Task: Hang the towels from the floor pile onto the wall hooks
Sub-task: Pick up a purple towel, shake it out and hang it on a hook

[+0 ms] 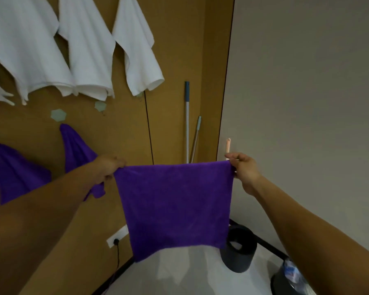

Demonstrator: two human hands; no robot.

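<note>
A purple towel (pixel 175 205) hangs spread flat in front of me, held by its two top corners. My left hand (pixel 108 168) pinches the left corner and my right hand (pixel 242 167) pinches the right corner. On the brown wall, several white towels (pixel 87 50) hang in an upper row. Two purple towels (pixel 15 171) hang lower at the left, the second (pixel 75 145) partly behind my left forearm. Pale hexagonal hooks (pixel 58 114) stand bare between the rows, one more (pixel 100 106) just under the white towels. The floor pile is out of view.
Two mop handles (pixel 187 122) lean in the corner beside a grey wall. A dark round bin (pixel 239 250) stands on the pale floor below the towel. A wall socket (pixel 116 237) with a black cable sits low on the brown wall. Another container (pixel 290 275) shows at bottom right.
</note>
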